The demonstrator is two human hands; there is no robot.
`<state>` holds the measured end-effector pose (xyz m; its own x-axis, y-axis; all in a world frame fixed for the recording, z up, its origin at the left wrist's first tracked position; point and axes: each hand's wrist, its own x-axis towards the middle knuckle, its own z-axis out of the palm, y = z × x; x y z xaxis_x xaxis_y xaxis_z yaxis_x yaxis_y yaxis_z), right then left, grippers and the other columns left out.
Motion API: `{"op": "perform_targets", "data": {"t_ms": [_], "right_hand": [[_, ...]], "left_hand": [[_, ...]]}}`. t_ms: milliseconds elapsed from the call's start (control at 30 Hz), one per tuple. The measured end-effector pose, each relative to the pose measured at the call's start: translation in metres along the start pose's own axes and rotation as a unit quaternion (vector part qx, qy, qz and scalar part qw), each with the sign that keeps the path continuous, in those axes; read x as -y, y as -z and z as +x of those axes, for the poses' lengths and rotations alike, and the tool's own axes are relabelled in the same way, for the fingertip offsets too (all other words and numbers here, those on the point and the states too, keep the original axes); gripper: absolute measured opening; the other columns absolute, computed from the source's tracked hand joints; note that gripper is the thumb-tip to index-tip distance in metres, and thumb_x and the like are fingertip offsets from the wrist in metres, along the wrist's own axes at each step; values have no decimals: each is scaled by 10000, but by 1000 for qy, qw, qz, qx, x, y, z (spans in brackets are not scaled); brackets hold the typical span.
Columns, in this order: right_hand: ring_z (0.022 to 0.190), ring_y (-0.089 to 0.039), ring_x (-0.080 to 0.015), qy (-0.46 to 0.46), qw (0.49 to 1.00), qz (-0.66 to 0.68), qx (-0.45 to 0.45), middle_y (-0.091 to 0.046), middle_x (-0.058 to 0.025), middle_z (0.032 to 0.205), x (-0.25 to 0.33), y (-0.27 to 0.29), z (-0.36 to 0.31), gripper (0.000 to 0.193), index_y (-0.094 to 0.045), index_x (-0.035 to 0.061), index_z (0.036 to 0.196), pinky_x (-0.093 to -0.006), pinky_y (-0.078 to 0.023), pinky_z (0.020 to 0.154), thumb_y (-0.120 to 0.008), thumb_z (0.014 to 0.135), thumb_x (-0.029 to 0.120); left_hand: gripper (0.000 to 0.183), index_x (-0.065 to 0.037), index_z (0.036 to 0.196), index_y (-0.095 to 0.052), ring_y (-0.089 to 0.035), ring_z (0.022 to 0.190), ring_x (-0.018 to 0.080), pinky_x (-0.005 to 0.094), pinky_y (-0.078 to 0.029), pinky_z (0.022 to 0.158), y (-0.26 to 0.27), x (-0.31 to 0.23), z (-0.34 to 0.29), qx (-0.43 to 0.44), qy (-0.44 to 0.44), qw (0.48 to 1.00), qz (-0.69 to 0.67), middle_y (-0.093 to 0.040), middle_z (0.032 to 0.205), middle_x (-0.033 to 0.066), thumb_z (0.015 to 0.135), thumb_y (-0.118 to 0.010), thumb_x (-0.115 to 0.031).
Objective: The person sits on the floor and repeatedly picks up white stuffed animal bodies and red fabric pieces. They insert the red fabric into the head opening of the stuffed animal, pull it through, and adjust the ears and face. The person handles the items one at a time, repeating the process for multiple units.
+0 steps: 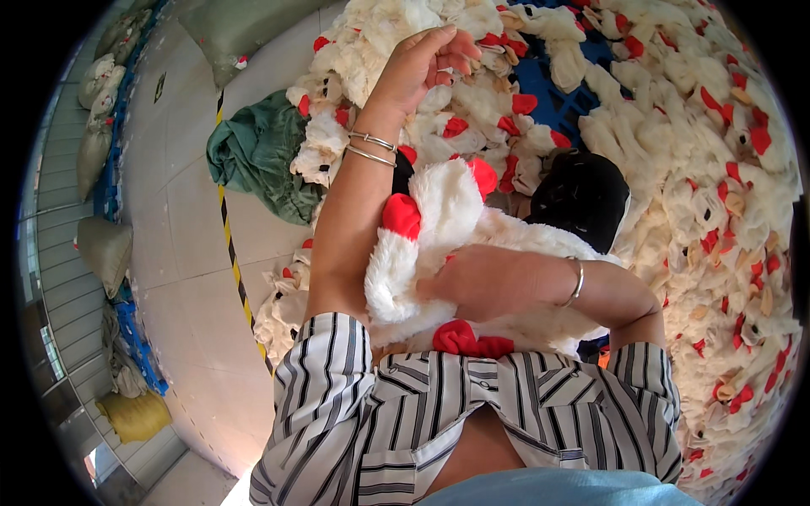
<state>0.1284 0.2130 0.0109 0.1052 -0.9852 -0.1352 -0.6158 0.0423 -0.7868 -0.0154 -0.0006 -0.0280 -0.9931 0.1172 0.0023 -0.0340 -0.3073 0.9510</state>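
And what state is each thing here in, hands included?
Left hand: raised, fingers loosely curled.
Right hand: blurred, against the white plush; grip unclear.
White plush: bunched before the torso.
Plush pile: limp, heaped.
Green cloth: crumpled.
Yellow sack: bulging.

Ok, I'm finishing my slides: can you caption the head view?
Left hand raised, blurred right hand at a fluffy white-and-red plush piece, heaped white-and-red pieces beyond.
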Motion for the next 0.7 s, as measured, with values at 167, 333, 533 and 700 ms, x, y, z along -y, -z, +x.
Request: {"op": "perform_targets", "data": {"t_ms": [167, 333, 533, 700], "right_hand": [[754, -597, -380, 53, 991, 67, -104, -603, -174, 798, 2, 57, -24, 290, -564, 0, 967, -414, -475, 652, -692, 715, 62], [860, -615, -251, 102, 927, 84, -351, -633, -100, 951, -14, 93, -52, 244, -598, 21, 981, -327, -466, 743, -680, 752, 32], [900, -639, -170, -151, 755, -329, -546, -679, -126, 933, -95, 161, -136, 224, -643, 8, 1043, -340, -500, 751, -606, 823, 21], [824, -623, -139, 125, 633, 99, -758, -663, -45, 937, -39, 213, -76, 257, -637, 13, 1052, -285, -510, 737, -482, 883, 129]], "left_hand": [[342, -80, 1070, -654, -613, 790, 87, 214, -445, 628, 0, 6, 1, 33, 59, 995, 76, -687, 967, 34, 972, -510, -374], [348, -97, 1062, -657, -613, 815, 89, 236, -456, 654, -12, 4, 0, 95, 119, 981, 116, -680, 977, 9, 960, -524, -402], [386, -102, 1163, -627, -610, 918, 91, 259, -478, 749, -11, 18, 2, 125, -57, 981, 136, -672, 1053, 10, 958, -525, -412], [511, -66, 1303, -552, -611, 1019, 135, 275, -486, 896, -18, 6, -1, 8, 59, 992, -111, -640, 1168, 51, 985, -461, -455]]}}
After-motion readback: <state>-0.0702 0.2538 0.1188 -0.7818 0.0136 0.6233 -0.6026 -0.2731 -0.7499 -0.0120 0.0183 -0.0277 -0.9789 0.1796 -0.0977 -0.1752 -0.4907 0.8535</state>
